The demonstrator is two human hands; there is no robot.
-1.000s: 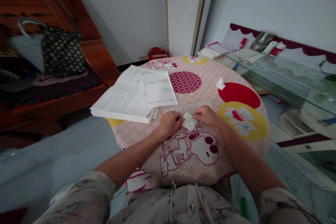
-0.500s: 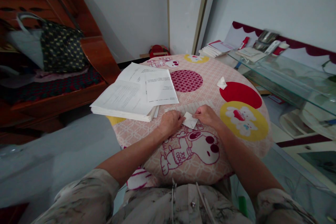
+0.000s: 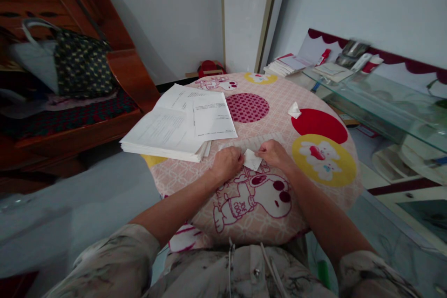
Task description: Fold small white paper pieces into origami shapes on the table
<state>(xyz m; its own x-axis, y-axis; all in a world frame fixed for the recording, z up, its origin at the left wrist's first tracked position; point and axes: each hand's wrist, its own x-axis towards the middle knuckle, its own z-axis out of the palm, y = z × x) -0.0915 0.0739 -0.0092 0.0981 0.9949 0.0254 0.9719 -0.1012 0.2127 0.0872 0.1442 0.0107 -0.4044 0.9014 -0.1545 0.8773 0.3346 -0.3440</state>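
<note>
Between my two hands is a small folded piece of white paper (image 3: 252, 160), close above the patterned tablecloth (image 3: 195, 205). My left hand (image 3: 228, 162) has its fingers curled and closed on the paper's left edge. On the right side, my right hand (image 3: 274, 152) pinches its upper right corner between thumb and fingertips. A stack of printed sheets (image 3: 157, 132) lies to the left of my hands, with a loose printed sheet (image 3: 213, 116) on top. Farther right on the cloth sits another small folded white paper piece (image 3: 294, 111).
At the right stands a glass shelf (image 3: 384, 102) holding a metal container, a red-topped tube and papers. A pile of booklets (image 3: 286, 64) lies at the table's far right edge. Left of the table is a wooden bench (image 3: 129, 79) with a patterned bag (image 3: 84, 63) on it.
The paper has tilted slightly between my fingers. Both hands stay in nearly the same place, still gripping it.
</note>
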